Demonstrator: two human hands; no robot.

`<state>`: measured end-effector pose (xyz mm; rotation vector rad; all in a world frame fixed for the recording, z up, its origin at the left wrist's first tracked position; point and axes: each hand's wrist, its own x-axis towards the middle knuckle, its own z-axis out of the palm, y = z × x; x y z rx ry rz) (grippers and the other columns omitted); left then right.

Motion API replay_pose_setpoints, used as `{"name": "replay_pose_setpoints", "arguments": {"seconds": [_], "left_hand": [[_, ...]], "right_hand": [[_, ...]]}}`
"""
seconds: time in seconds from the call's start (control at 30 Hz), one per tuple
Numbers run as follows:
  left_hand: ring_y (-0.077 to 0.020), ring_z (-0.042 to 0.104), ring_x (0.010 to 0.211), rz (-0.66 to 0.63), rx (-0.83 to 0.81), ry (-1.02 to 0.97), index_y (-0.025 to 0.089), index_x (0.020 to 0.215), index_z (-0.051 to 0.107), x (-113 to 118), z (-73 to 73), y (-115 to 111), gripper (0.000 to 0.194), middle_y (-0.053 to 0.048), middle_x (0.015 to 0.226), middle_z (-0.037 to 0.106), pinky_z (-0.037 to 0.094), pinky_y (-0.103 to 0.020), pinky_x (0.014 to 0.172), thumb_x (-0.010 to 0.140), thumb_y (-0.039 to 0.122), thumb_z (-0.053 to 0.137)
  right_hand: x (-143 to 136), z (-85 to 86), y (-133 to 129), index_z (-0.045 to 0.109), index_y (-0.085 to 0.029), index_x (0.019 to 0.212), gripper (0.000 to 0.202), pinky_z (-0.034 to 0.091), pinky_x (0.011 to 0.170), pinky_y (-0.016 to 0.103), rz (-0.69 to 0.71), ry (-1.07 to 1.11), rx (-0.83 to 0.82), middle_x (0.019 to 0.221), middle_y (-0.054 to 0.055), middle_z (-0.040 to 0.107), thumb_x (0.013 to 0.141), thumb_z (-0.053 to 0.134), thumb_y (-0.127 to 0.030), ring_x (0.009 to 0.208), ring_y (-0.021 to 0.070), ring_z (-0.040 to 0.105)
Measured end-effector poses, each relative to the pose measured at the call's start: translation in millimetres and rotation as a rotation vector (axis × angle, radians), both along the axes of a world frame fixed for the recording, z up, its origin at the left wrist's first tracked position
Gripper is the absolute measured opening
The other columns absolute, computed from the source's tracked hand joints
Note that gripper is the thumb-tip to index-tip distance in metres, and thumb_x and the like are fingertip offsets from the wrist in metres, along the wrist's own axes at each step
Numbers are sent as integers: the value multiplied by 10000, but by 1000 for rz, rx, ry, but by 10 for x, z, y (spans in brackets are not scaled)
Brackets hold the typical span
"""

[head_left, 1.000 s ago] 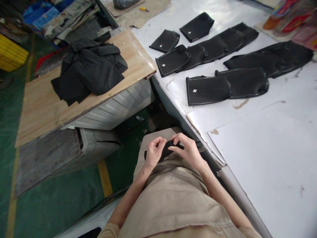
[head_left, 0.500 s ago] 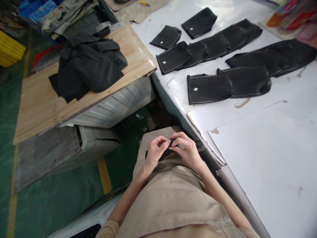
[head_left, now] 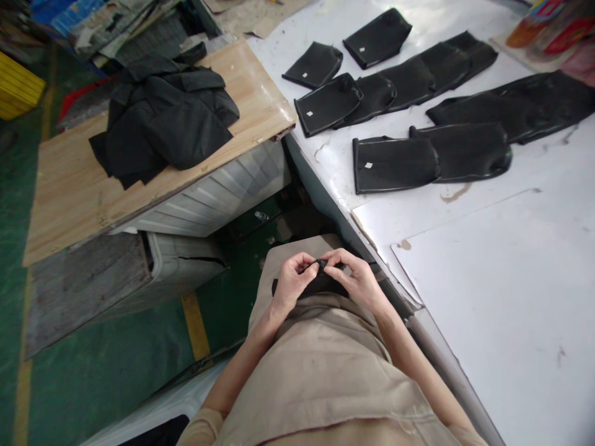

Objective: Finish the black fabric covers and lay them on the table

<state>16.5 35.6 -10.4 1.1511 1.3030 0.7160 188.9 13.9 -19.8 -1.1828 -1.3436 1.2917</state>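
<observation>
Over my lap, a piece of black fabric is pinched between both hands. My left hand is closed, thumb and forefinger gripping a small bunched edge of the fabric. My right hand grips the same edge just beside it, thumb against fingertips. The fingertips of the two hands nearly meet, and the rest of the piece hangs below them, partly hidden by the hands. To the right, flat black pouch-like pieces lie overlapping in rows on the white table, several with a small white diamond mark.
A wooden board at the left carries a heap of black fabric. Below it stands a grey plastic crate. Bottles stand at the far right corner. A yellow crate sits on the green floor.
My right thumb and fingers have shifted slightly along the fabric's bunched edge. The left hand stays nearly in place. The view has tilted a little.
</observation>
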Motion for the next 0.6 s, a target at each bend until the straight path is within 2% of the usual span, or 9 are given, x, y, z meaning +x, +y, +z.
{"name": "replay_pose_setpoints", "arguments": {"seconds": [0.07,0.17,0.4,0.6], "left_hand": [[-99,477,603,-3,-10,-7,156,727,600,7,-8,-6,175,25,661,553,369,-215,563,806,304,650],[-97,474,595,-10,-4,-9,160,711,590,25,-16,-16,178,28,652,548,365,-209,552,797,302,654],[-94,471,586,-4,27,18,160,693,594,69,-11,-28,156,26,637,564,365,-206,549,776,272,664],[-101,488,587,0,-4,15,159,690,605,80,-9,-27,156,19,638,580,376,-208,546,760,285,664]], "right_hand": [[5,1,20,622,-209,865,115,499,852,334,-41,30,-80,956,42,683,928,645,-303,925,196,650],[-17,-18,42,603,-205,897,107,502,781,307,-70,48,-119,885,17,657,879,685,-272,838,174,632],[-66,-71,37,601,-203,980,192,500,755,288,-96,44,-137,869,-4,628,804,662,-157,815,156,623],[-68,-81,28,633,-191,964,193,505,783,308,-122,69,-181,876,11,657,778,661,-151,826,167,637]]}}
